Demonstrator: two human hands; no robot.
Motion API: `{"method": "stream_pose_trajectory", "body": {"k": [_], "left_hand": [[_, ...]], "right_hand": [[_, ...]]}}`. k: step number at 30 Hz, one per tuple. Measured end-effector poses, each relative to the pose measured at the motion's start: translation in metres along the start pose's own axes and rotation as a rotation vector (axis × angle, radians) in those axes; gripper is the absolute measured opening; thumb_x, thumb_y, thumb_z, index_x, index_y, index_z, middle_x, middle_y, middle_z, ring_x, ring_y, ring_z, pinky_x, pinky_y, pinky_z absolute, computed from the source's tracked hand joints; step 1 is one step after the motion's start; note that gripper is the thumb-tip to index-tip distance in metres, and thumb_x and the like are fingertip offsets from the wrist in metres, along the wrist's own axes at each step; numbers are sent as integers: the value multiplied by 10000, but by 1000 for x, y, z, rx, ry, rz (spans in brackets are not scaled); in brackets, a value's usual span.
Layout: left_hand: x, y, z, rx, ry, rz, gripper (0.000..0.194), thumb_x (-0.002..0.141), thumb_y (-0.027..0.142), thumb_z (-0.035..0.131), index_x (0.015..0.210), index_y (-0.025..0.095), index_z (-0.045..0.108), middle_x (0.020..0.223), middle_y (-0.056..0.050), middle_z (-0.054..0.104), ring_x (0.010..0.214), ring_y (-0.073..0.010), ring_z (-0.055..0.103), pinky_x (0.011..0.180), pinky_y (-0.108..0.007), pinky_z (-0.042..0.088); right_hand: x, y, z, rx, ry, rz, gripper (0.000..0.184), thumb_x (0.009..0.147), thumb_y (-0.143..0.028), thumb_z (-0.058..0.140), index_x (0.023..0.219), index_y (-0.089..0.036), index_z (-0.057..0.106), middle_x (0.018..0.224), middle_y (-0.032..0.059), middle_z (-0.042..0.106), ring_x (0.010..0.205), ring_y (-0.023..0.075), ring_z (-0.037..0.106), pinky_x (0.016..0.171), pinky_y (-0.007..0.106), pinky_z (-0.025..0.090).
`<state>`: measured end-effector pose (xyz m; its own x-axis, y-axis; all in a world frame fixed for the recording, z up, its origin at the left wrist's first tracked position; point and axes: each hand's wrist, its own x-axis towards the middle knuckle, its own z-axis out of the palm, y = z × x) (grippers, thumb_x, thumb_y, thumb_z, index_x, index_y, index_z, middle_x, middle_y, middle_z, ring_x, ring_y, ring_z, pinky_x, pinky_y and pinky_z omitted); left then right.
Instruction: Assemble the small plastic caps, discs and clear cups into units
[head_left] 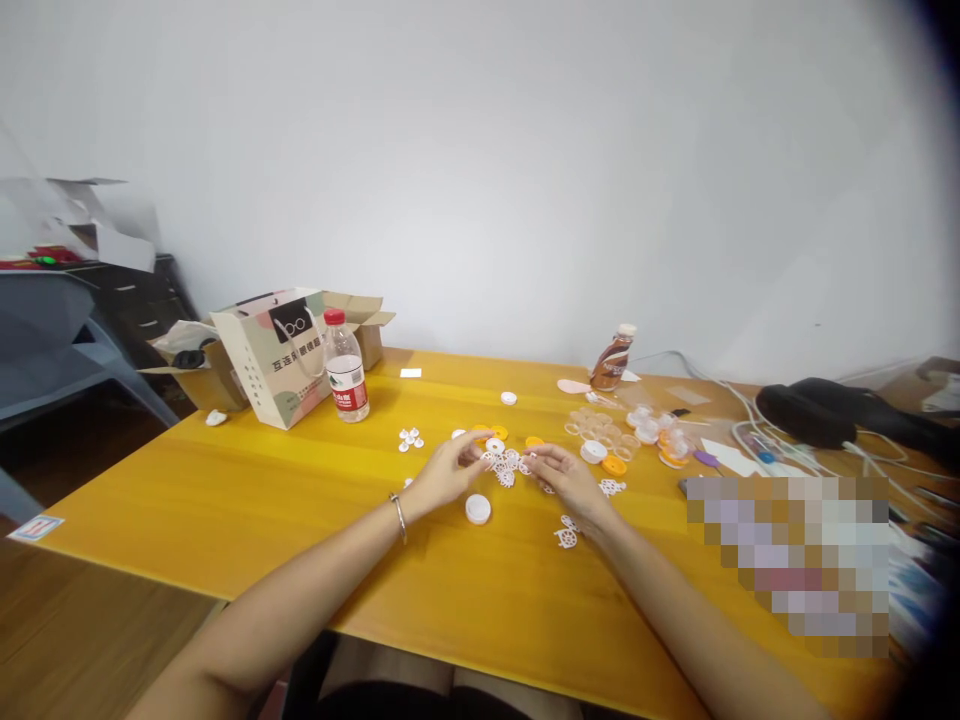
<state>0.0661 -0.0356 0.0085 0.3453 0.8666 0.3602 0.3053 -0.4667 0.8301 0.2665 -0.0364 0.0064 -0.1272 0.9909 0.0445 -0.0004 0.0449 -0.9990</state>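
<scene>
Over the middle of the wooden table, my left hand (454,470) curls its thumb and forefinger inward at the left edge of a cluster of white gear-shaped plastic pieces (508,466). Whatever lies between those fingertips is too small to make out. From the other side, my right hand (568,482) pinches a white gear-shaped piece at the cluster's right edge. Just beyond the fingers are yellow discs (499,432) and a white disc with a central hole (494,446). A round white cap (478,509) sits nearer me. More white cut-out pieces (568,535) lie by my right wrist.
Clear round lids (600,428), a white cup-like part (593,452) and a brown drink bottle (613,358) are at the right. Beyond them run white cables (742,430). A water bottle (346,370) and paper bag (271,365) stand left, near small white parts (410,439).
</scene>
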Motion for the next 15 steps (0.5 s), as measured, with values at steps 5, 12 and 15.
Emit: {"method": "stream_pose_trajectory", "body": {"k": [5, 12, 15], "left_hand": [[3, 3, 5, -149, -3, -39, 227, 747, 239, 562, 953, 148, 587, 941, -67, 629, 794, -134, 592, 732, -254, 463], [-4, 8, 10, -143, 64, -20, 239, 675, 242, 646, 872, 141, 554, 874, -47, 619, 753, -128, 610, 680, -235, 489], [-5, 12, 7, -83, 67, 18, 219, 719, 231, 602, 916, 145, 560, 845, -42, 621, 734, -120, 598, 673, -232, 484]], "right_hand": [[-5, 3, 9, 234, -2, 60, 263, 595, -291, 700, 772, -207, 524, 695, -8, 666, 740, 156, 643, 748, 303, 494], [-13, 4, 22, 324, -30, 100, 240, 587, -253, 721, 762, -186, 572, 780, 14, 688, 793, 155, 645, 866, 317, 466], [-15, 6, 24, 353, -51, 116, 220, 594, -254, 718, 738, -185, 566, 794, 16, 688, 815, 155, 641, 876, 321, 462]]}}
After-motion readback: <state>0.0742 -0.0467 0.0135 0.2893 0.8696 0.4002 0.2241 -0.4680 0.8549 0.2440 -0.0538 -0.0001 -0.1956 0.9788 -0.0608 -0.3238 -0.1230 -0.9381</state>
